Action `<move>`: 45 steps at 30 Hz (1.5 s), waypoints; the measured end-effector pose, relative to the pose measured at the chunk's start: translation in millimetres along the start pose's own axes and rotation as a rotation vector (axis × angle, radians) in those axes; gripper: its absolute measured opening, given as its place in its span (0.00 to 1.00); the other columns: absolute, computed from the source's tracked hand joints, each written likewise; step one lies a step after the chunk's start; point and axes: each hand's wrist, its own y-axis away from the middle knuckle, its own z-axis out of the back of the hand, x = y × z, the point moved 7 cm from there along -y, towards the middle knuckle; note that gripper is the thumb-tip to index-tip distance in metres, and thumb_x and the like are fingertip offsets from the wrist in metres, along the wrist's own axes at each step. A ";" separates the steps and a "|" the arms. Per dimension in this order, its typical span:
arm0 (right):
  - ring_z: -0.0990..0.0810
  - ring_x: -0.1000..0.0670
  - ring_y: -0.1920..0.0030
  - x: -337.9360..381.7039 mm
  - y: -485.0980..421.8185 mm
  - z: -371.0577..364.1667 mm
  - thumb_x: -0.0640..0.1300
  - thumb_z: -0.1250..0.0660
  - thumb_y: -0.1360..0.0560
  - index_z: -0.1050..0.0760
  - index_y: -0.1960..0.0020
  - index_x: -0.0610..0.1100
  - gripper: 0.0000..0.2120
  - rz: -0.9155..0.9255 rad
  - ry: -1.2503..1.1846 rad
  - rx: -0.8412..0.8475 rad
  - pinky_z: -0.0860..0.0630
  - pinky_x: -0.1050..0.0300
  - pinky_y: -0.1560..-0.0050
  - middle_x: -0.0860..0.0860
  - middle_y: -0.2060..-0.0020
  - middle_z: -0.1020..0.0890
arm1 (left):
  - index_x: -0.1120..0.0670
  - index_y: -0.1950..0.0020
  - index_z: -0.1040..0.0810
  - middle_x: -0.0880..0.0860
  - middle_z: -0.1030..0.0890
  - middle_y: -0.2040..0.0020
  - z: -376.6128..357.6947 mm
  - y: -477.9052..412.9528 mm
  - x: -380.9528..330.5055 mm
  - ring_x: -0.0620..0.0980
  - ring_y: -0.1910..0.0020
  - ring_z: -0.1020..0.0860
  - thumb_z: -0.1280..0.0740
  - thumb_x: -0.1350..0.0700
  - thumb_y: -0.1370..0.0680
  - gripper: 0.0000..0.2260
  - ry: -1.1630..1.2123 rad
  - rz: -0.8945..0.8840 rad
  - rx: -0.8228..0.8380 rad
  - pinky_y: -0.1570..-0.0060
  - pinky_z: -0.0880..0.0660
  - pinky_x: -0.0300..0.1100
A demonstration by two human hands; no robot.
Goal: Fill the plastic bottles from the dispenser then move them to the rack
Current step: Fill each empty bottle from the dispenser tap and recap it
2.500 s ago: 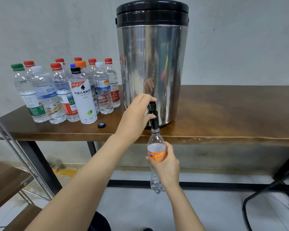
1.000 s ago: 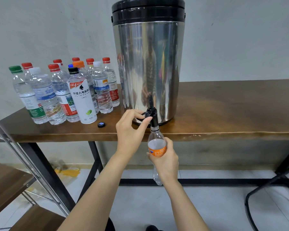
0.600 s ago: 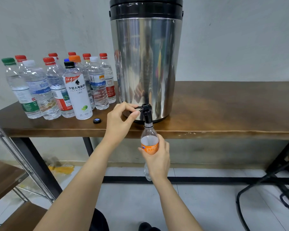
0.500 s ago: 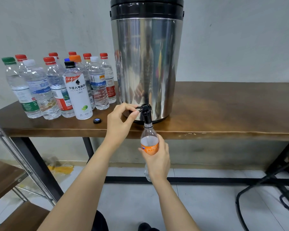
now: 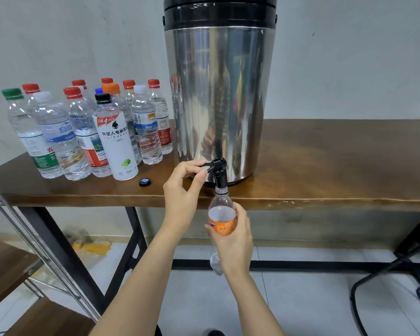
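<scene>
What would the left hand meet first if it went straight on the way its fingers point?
The left hand pinches the tap lever; straight on it would likely meet the black tap body, then the steel dispenser behind it.

Twelve capped bottles (image 5: 118, 141), one uncapped bottle (image 5: 220, 207), one dispenser (image 5: 218, 93), one loose cap (image 5: 144, 182), one table (image 5: 337, 166)

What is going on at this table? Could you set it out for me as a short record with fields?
Left hand: pinches the tap lever
Right hand: holds the orange-label bottle, uncapped, mouth right under the spout
Dispenser: steel, black lid, standing near the table front edge
Waiting bottles: capped, clustered left of the dispenser
Loose cap: on the table beside the cluster
Rack: lower left, partly in view
Fill level: cannot tell
</scene>
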 end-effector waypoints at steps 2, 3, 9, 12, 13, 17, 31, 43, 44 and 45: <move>0.25 0.57 0.42 -1.8 0.1 -0.3 0.53 0.20 0.35 0.35 0.31 0.59 0.38 -0.001 -0.028 0.006 0.21 0.53 0.48 0.61 0.40 0.26 | 0.50 0.58 0.23 0.47 0.17 0.46 0.5 0.1 1.9 0.43 0.43 0.21 0.33 0.62 0.21 0.08 0.012 0.014 -0.014 0.44 0.29 0.34; 0.25 0.57 0.41 -2.2 -0.3 -0.1 0.53 0.20 0.35 0.35 0.31 0.59 0.38 0.002 -0.038 0.010 0.21 0.53 0.48 0.61 0.40 0.26 | 0.50 0.58 0.23 0.47 0.17 0.46 0.9 0.0 2.5 0.43 0.43 0.21 0.32 0.62 0.21 0.09 0.016 0.019 -0.018 0.43 0.28 0.35; 0.25 0.59 0.42 -4.2 -3.7 2.8 0.52 0.19 0.35 0.34 0.31 0.60 0.38 0.018 -0.051 0.034 0.22 0.55 0.46 0.62 0.40 0.26 | 0.52 0.58 0.22 0.46 0.17 0.47 -1.2 0.7 7.1 0.43 0.44 0.20 0.32 0.63 0.21 0.09 0.101 0.085 -0.015 0.44 0.27 0.35; 0.26 0.59 0.41 -5.7 -4.2 5.7 0.51 0.19 0.35 0.34 0.31 0.59 0.38 0.023 -0.062 0.028 0.23 0.55 0.45 0.62 0.39 0.26 | 0.52 0.58 0.22 0.44 0.17 0.48 -3.8 2.0 4.2 0.42 0.46 0.20 0.32 0.64 0.21 0.09 0.120 0.093 -0.008 0.46 0.28 0.33; 0.25 0.59 0.41 -6.3 -4.2 6.2 0.51 0.19 0.35 0.34 0.31 0.59 0.38 0.023 -0.069 0.028 0.23 0.55 0.45 0.62 0.39 0.26 | 0.52 0.58 0.22 0.44 0.17 0.48 -5.1 2.5 3.0 0.41 0.46 0.20 0.32 0.63 0.21 0.08 0.112 0.093 -0.002 0.46 0.28 0.33; 0.24 0.58 0.43 -7.9 -5.8 9.7 0.49 0.19 0.35 0.33 0.32 0.60 0.37 0.017 -0.088 0.015 0.22 0.53 0.46 0.61 0.41 0.25 | 0.50 0.58 0.22 0.44 0.17 0.47 -11.3 5.1 1.2 0.43 0.46 0.21 0.31 0.62 0.22 0.09 0.094 0.090 0.016 0.46 0.27 0.37; 0.28 0.61 0.45 -9.3 -6.3 12.9 0.50 0.19 0.34 0.34 0.30 0.59 0.38 0.026 -0.069 0.012 0.24 0.59 0.46 0.63 0.43 0.28 | 0.49 0.58 0.21 0.45 0.17 0.46 -13.8 8.8 3.4 0.46 0.42 0.21 0.31 0.62 0.22 0.09 0.118 0.113 -0.019 0.42 0.26 0.42; 0.25 0.58 0.43 -9.4 -5.0 13.8 0.51 0.19 0.35 0.33 0.30 0.58 0.38 0.018 -0.073 0.004 0.21 0.55 0.47 0.60 0.40 0.25 | 0.48 0.59 0.21 0.44 0.17 0.46 -12.9 9.6 4.2 0.47 0.43 0.20 0.31 0.61 0.22 0.09 0.136 0.109 -0.032 0.43 0.25 0.42; 0.25 0.58 0.43 -9.1 -5.0 13.6 0.51 0.19 0.35 0.33 0.30 0.58 0.38 0.016 -0.072 0.005 0.22 0.55 0.47 0.60 0.40 0.25 | 0.48 0.59 0.21 0.43 0.17 0.46 -12.9 9.6 4.4 0.47 0.43 0.20 0.31 0.61 0.22 0.09 0.135 0.108 -0.030 0.43 0.25 0.42; 0.26 0.59 0.44 -8.9 -5.1 13.8 0.51 0.19 0.35 0.33 0.30 0.59 0.38 0.016 -0.069 0.005 0.21 0.55 0.47 0.60 0.39 0.25 | 0.48 0.59 0.21 0.43 0.17 0.46 -13.1 9.7 4.6 0.48 0.43 0.20 0.31 0.61 0.22 0.09 0.135 0.107 -0.029 0.43 0.25 0.43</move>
